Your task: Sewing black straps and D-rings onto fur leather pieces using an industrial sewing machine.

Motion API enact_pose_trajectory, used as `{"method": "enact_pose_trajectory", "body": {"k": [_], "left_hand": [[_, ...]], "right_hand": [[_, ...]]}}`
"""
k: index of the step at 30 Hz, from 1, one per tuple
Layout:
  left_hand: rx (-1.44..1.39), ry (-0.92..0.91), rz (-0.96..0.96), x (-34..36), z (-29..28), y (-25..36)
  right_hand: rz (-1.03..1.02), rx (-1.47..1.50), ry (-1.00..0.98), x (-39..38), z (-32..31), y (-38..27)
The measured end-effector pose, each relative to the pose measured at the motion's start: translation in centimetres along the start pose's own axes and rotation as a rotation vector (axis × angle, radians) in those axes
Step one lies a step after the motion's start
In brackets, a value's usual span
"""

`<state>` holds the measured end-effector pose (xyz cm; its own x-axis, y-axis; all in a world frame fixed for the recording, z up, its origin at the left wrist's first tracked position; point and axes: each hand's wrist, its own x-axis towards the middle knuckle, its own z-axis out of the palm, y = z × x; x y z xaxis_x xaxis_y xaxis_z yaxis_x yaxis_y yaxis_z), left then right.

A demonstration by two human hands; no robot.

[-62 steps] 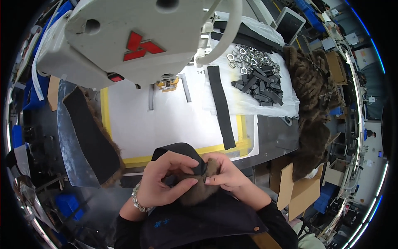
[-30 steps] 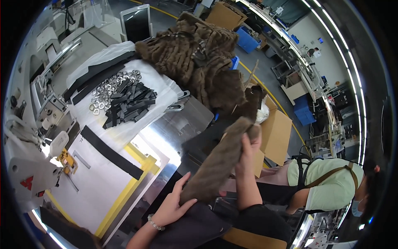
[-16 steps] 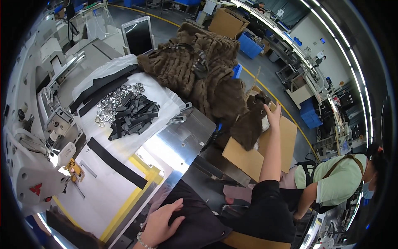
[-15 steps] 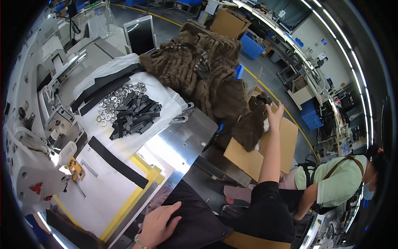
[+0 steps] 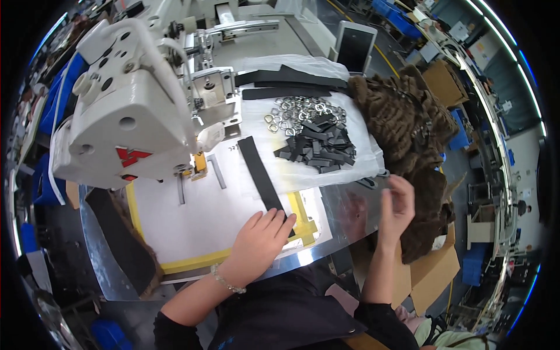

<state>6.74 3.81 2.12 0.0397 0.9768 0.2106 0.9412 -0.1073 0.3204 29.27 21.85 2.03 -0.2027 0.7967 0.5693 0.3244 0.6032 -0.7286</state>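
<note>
My left hand, with a beaded bracelet at the wrist, lies over the near end of a long black strip. Its fingers are stretched out and touch the strip; the thumb is hidden. The strip rests on a white sheet edged with yellow tape. Raised over the metal table edge at the right, my right hand has its fingers bent but apart, with nothing visible in them. Just beyond it is a pair of scissors, partly hidden. Metal rings and short black pieces lie heaped on white plastic.
A white sewing machine stands at the left, its head over the sheet. Brown fur pieces pile up at the right, above an open cardboard box. A fur-edged dark piece hangs at the table's left corner.
My view has turned left toward the sewing machine. My right hand has come back from the fur by the box to the table edge. My left hand has moved from my lap onto the black strip.
</note>
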Motion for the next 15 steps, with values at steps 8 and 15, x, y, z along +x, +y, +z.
{"method": "enact_pose_trajectory", "body": {"k": [8, 15], "left_hand": [[-0.105, 0.124, 0.117, 0.5, 0.4, -1.9], [-0.537, 0.262, -0.239, 1.0, -1.6, -2.9]], "right_hand": [[0.213, 0.265, -0.838, -1.9, 6.8, -6.1], [0.373, 0.370, -0.908, -1.7, 9.8, -7.0]]}}
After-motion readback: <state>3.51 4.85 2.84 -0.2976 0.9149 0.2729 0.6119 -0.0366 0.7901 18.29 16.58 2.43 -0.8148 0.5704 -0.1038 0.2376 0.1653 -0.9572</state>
